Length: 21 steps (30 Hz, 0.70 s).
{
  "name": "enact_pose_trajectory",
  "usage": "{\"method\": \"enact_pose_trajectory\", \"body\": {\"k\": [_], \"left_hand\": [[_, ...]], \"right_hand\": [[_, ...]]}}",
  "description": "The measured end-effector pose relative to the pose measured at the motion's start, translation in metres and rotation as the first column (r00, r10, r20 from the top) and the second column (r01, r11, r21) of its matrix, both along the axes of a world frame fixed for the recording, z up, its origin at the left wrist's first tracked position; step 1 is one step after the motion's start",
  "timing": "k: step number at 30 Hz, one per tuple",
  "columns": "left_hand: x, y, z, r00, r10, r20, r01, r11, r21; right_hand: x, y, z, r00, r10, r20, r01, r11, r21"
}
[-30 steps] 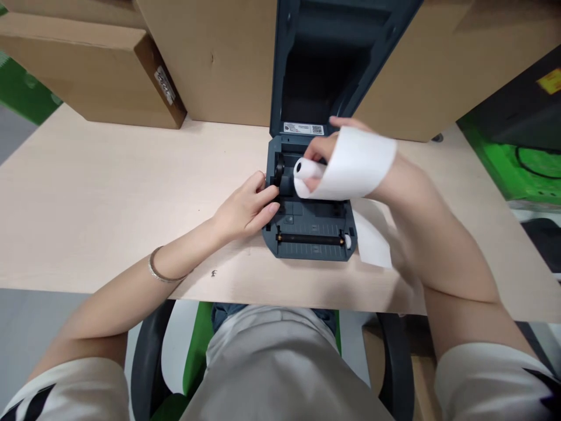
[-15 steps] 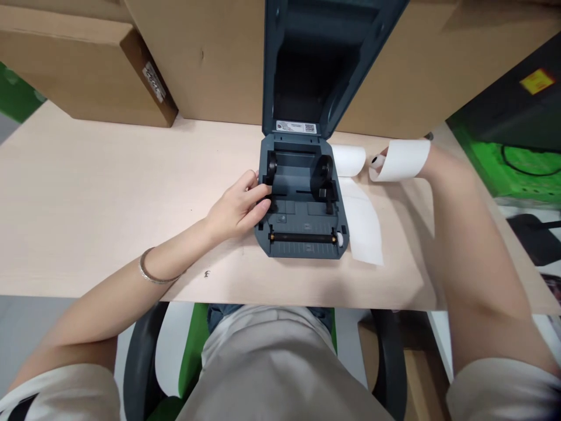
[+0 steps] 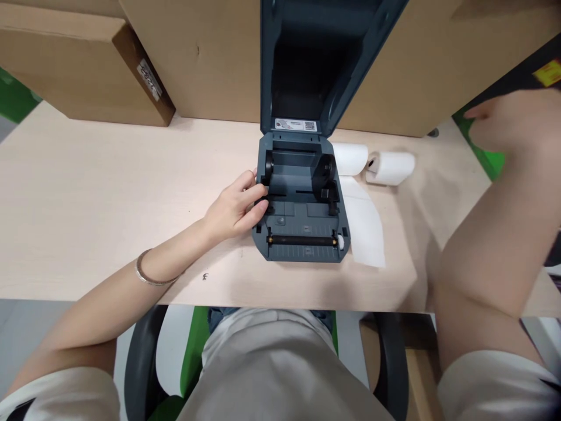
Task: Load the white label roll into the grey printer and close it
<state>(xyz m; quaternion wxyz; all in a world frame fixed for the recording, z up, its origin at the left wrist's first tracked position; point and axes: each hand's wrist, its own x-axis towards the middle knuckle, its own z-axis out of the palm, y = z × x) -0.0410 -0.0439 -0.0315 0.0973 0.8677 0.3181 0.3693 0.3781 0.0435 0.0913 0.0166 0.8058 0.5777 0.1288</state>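
Observation:
A dark blue-grey label printer [image 3: 291, 207] stands on the table with its lid [image 3: 324, 64] raised. My left hand [image 3: 239, 207] grips the printer's left edge, thumb and fingers bent over the rim. The bay between the two black roll holders holds no roll. Right of the printer lies a white paper roll [image 3: 350, 159] with a loose strip [image 3: 363, 225] stretching toward the front. Another white roll [image 3: 394, 168] rests beside it. My right hand [image 3: 515, 120] is raised at the far right, away from the rolls; it is blurred, and most of its fingers cannot be made out.
A cardboard box [image 3: 87, 64] stands at the back left of the table [image 3: 109, 204]. A large cardboard panel [image 3: 210, 64] rises behind the printer. At the far right are a dark object with a yellow label [image 3: 547, 73] and something green.
My right hand has let go of the right-hand paper roll and moved up and to the right. That roll now lies on the table. My left hand has stayed on the printer.

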Motion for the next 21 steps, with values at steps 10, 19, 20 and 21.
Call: {"method": "enact_pose_trajectory", "body": {"k": [10, 19, 20, 21], "left_hand": [[0.001, 0.001, 0.000, 1.000, 0.002, 0.013, -0.002, 1.000, 0.007], [0.002, 0.000, 0.003, 1.000, -0.021, 0.012, 0.021, 1.000, 0.000], [0.003, -0.001, 0.003, 0.999, -0.022, 0.022, 0.022, 1.000, 0.003], [0.003, -0.001, 0.003, 0.999, -0.022, 0.030, 0.022, 1.000, 0.004]], "right_hand": [[-0.089, 0.009, -0.052, 0.703, 0.657, -0.272, -0.710, 0.668, -0.222], [-0.065, -0.018, -0.037, 0.708, 0.697, -0.109, -0.704, 0.689, -0.172], [-0.058, -0.024, -0.029, 0.720, 0.688, -0.094, -0.692, 0.702, -0.165], [-0.052, -0.030, -0.020, 0.727, 0.679, -0.099, -0.685, 0.709, -0.168]]}}
